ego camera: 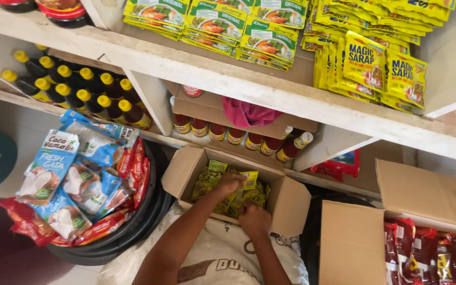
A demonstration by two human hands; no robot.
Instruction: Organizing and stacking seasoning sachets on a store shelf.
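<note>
An open cardboard box (292,202) rests on a white printed sack (222,259) and holds several small yellow-green sachets (206,180). My left hand (230,183) reaches into the box from the lower left and is closed on a few sachets, one yellow sachet (249,179) sticking out past the fingers. My right hand (255,219) is lower in the same box, near its front wall, knuckles up with fingers curled into the pile of sachets.
A black tub (146,221) at left holds blue coconut-milk packets (48,164) and red sachets. Wooden shelves above carry yellow-capped dark bottles (80,89), small sauce bottles (228,135), green packets (222,21) and yellow sachets (376,63). Another box (352,243) with red packets (423,256) stands at right.
</note>
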